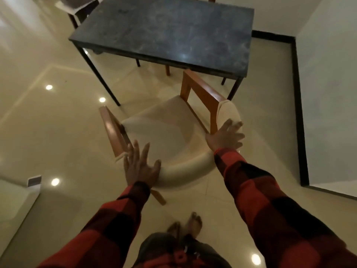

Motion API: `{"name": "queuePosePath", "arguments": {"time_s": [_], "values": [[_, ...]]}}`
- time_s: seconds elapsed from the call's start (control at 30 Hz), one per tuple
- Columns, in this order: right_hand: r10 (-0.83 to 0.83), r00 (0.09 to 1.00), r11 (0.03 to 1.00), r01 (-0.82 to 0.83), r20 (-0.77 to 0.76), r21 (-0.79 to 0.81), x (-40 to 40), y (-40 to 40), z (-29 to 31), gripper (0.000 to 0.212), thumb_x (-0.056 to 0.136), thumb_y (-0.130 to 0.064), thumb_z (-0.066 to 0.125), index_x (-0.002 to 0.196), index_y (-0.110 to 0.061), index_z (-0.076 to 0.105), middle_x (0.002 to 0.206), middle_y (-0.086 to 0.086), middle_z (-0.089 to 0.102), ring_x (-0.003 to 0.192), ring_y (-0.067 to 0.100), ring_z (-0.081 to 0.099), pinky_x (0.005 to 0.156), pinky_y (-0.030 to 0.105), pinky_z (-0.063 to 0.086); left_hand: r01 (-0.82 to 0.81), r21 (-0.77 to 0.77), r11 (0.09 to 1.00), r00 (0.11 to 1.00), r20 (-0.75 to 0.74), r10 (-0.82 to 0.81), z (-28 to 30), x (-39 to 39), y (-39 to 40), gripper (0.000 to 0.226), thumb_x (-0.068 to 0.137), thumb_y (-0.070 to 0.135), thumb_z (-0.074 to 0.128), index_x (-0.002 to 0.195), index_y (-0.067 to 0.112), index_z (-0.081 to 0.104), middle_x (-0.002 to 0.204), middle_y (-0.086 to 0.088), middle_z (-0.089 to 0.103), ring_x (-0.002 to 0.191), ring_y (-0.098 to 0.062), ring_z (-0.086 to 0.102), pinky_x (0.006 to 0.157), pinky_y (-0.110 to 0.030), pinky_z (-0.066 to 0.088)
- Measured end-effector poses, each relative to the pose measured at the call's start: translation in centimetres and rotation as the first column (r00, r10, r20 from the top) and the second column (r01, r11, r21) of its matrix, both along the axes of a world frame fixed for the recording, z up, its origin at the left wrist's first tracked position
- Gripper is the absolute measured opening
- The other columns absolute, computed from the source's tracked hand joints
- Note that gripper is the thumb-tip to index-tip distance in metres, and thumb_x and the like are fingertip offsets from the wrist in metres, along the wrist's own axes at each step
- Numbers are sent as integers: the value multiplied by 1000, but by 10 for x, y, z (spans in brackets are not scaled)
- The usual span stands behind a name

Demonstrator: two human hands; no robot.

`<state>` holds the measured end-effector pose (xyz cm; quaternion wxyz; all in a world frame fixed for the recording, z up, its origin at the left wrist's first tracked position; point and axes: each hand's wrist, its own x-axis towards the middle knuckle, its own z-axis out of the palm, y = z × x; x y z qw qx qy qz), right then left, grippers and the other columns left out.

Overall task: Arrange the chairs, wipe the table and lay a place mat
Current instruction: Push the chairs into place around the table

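The chair, cream-cushioned with wooden arms and a curved padded back, stands on the tiled floor just in front of the dark stone-topped table, its seat facing the table; the left hand is at the left end of the back with fingers spread and straight, gripping nothing; the right hand lies flat on the right end, fingers splayed; both sleeves are red-and-black checked; another chair's wooden legs show beneath the table; bare feet stand below.
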<state>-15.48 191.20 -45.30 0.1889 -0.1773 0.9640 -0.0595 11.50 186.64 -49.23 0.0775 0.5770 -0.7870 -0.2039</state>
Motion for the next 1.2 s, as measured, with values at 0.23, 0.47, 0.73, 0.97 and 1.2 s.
{"name": "queuePosePath", "arguments": {"time_s": [0.23,0.47,0.73,0.97,1.2], "values": [[-457,732,645,664,505,-378,-16,23,21,76,78,-26,72,144,-8,39,138,15,52,122,38,55,98,48,51,-58,-136,989,987,-157,36,18,-53,67,73,94,49,49,159,30,22,170,-1,-3,157,-19,-3,126,-47,-1],[-325,406,499,841,854,-210,-5,57,9,103,56,-56,81,144,-28,36,125,11,52,107,39,52,90,67,47,-430,881,198,-147,-285,947,21,-83,107,157,37,72,90,159,39,-3,159,-7,30,137,-41,43,107,-62,41],[-357,501,676,721,789,-153,-27,48,16,79,74,-24,79,142,-13,39,134,17,51,117,43,51,88,65,52,-453,880,145,-193,-256,947,25,-100,102,123,56,45,85,153,36,11,130,-9,50,103,-37,57,71,-57,59],[-288,664,775,585,690,-240,-34,54,17,66,80,-29,77,135,-6,48,111,13,57,94,37,55,87,58,58,-475,855,209,-73,-275,959,23,-97,101,97,65,39,79,143,29,21,126,-14,51,106,-41,57,69,-55,60],[-301,717,801,548,628,-242,-14,53,18,62,78,-30,76,129,-4,51,109,14,59,94,38,58,83,55,60,-428,874,230,43,-234,971,24,-64,84,90,82,25,76,147,24,14,131,-17,44,116,-45,52,80,-59,58]]}}
